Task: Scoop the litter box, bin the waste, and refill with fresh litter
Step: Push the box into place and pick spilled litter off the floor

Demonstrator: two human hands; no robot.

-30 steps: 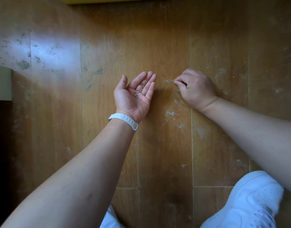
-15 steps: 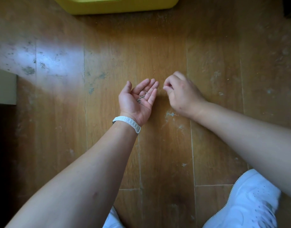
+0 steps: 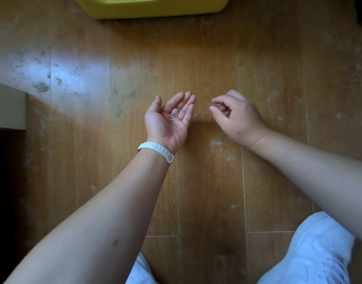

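floor (image 3: 206,191): your orange-brown wood planks, pale scuffs and grey-green smudges | litter box (image 3: 151,7): bright yellow | wristband (image 3: 156,149): white, ribbed | litter grains (image 3: 175,117) in your palm: dark grey | shoe (image 3: 311,253): white, dotted perforations

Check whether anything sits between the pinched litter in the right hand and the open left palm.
Nothing visible does. The right hand pinches litter grains beside the cupped left hand; only bare floor shows between them.
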